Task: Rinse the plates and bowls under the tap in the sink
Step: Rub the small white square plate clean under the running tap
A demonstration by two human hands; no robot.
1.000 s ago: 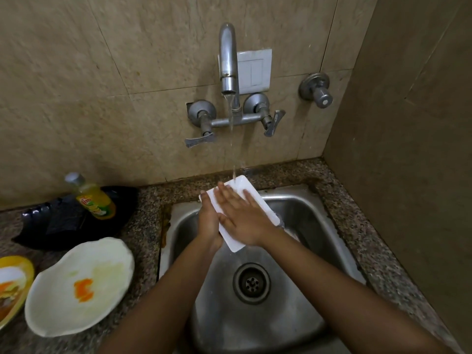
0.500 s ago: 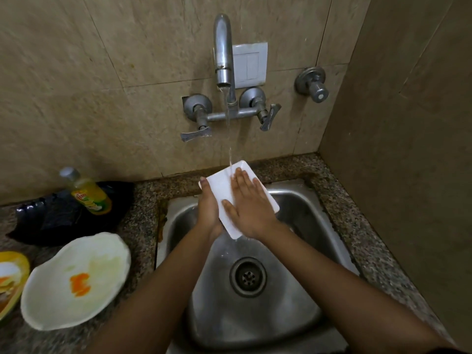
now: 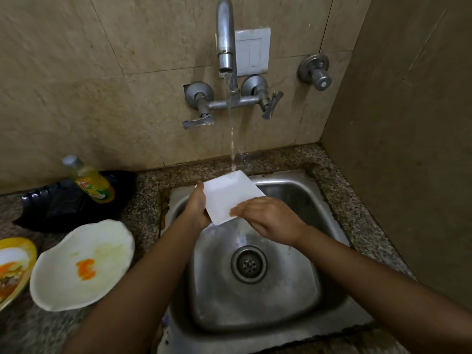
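Right hand (image 3: 270, 219) slid off white plate (image 3: 227, 198), fingers together, left hand (image 3: 196, 210) gripping edge

Two bare forearms, no sleeves, left hand (image 3: 196, 208) & right hand (image 3: 270, 218) bare, no rings/watch visible

Left hand (image 3: 198, 209): fingers hidden behind the white square plate (image 3: 228, 200); only thumb side shows.
Right hand (image 3: 270, 219): fingertips smeared by blur at the plate's edge; contact cannot be told.
Yellow plate (image 3: 15, 267): cut by left picture edge.
Dish soap bottle (image 3: 89, 181): label too blurred to read.
Black tray (image 3: 51, 205): partly covered by the bottle and the round white plate (image 3: 81, 267).
Sink (image 3: 301, 297): near rim hidden under both forearms.
Tap (image 3: 226, 34): top cut by upper edge.
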